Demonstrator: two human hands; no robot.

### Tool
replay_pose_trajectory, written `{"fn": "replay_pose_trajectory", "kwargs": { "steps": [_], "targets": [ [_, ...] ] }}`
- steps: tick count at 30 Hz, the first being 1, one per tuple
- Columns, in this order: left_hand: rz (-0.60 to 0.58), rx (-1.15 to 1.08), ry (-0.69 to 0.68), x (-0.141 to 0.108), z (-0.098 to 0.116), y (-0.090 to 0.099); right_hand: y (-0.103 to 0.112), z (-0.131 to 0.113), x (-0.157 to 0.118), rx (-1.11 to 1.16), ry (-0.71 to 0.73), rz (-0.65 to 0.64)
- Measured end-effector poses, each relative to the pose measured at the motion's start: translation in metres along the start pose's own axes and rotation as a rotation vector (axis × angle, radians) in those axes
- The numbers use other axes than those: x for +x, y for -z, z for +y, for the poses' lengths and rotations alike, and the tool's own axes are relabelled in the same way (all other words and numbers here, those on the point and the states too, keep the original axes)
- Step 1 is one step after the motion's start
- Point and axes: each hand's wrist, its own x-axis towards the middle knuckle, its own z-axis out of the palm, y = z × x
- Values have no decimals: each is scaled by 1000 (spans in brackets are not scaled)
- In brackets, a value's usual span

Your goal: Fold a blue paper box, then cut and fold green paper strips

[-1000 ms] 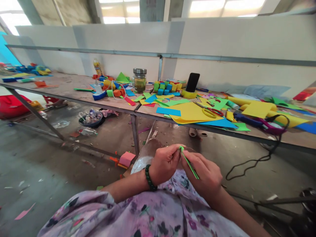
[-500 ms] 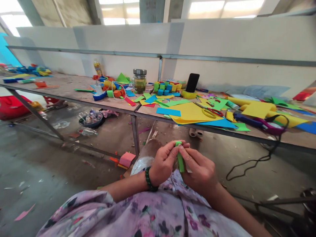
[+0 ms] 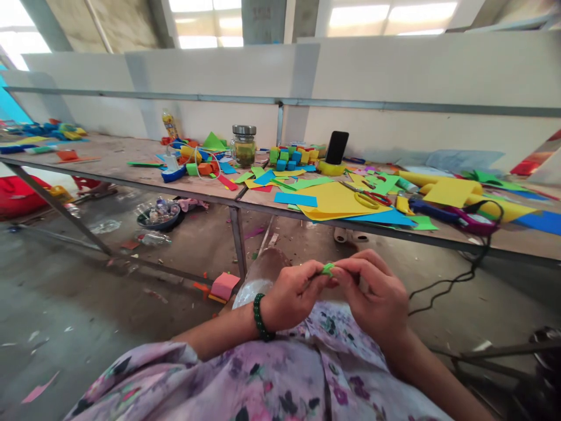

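Above my lap, a small piece of green paper [image 3: 328,269] is pinched between both hands; most of it is covered by fingers. My left hand [image 3: 294,295], below a dark green bead bracelet [image 3: 261,317], is closed on its left side with thumb and fingertips. From the right, my right hand [image 3: 372,292] grips the same piece, fingers curled and fingertips close to those of the left. On the table beyond lie yellow paper sheets [image 3: 333,202], a blue paper strip [image 3: 295,199] and scissors with yellow handles [image 3: 366,200].
Along the table stand a glass jar [image 3: 243,146], a phone [image 3: 336,147] and several coloured paper cubes [image 3: 291,156]. A purple glue gun [image 3: 477,221] trails a black cord off the table edge. Underneath are a basin [image 3: 160,216] of plastic bottles and a pink paper block [image 3: 225,285].
The long green strip that hung down between my hands now shows only as a small bit at my fingertips. My right hand has shifted right and turned; the view has moved slightly.
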Motion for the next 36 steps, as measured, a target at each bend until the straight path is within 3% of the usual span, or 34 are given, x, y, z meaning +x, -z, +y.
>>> {"fn": "replay_pose_trajectory", "kwargs": {
  "steps": [6,10,12,15,17,21,23,26,29,32,36],
  "targets": [
    [-105,53,34,4,2,7,4,4,2,220,-216,-228],
    [-306,203,29,9,-2,22,7,12,2,146,-140,-384],
    [-346,135,71,12,-5,30,5,16,1,154,-162,-321],
    [-260,-165,154,17,-12,35,-7,24,-3,332,-427,9],
    [-171,-278,194,17,-17,28,-22,27,-6,563,-606,188],
    [-36,-319,203,11,-20,1,-50,24,-14,895,-748,138],
    [32,-347,224,9,-20,-6,-55,21,-19,889,-745,36],
    [44,-273,265,10,-21,-4,-46,17,-20,620,-606,-183],
    [-59,-46,248,12,-22,6,-28,16,-11,323,-457,-179],
    [-175,148,179,12,-21,13,-16,18,1,342,-445,-161],
    [-236,219,177,9,-15,16,-12,23,7,513,-525,-220]
  ]
}}
